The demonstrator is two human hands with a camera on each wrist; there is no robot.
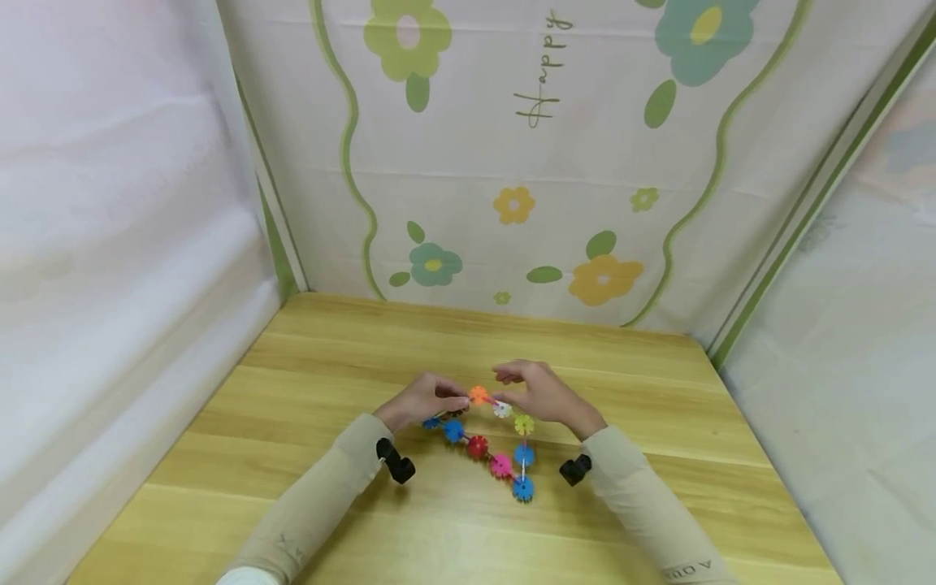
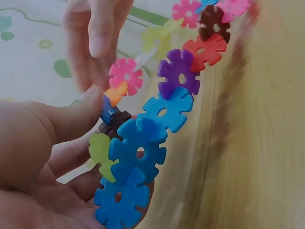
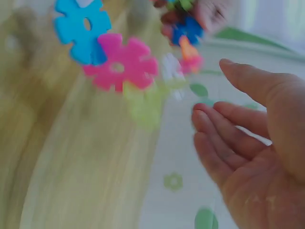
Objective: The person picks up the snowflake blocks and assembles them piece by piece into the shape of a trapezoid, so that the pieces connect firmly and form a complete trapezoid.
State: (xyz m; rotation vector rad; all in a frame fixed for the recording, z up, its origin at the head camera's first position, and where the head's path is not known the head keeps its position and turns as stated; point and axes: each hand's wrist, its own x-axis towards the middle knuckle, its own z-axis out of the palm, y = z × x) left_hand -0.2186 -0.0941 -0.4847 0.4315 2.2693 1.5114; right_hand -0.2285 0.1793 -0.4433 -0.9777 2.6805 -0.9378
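A loop of interlocking plastic snowflake discs [image 1: 477, 446], linked edge to edge, hangs between the two hands in the head view. My left hand [image 1: 424, 398] pinches it at its far left, thumb on a dark blue disc [image 2: 107, 110] beside an orange disc [image 1: 478, 395]. Several light blue discs [image 2: 138, 150] lie across the left fingers in the left wrist view. My right hand [image 1: 541, 396] is beside the white disc [image 1: 501, 409] and yellow disc [image 1: 524, 424], its fingers apart and holding nothing. In the right wrist view a gap separates that hand [image 3: 257, 157] from the chain.
Beneath the hands is a wood-grain table [image 1: 292, 455]. A flower-printed cloth [image 1: 453, 162] rises at its back edge, with pale cloth walls [image 1: 110, 244] to either side. Each wrist wears a small black camera [image 1: 395, 461].
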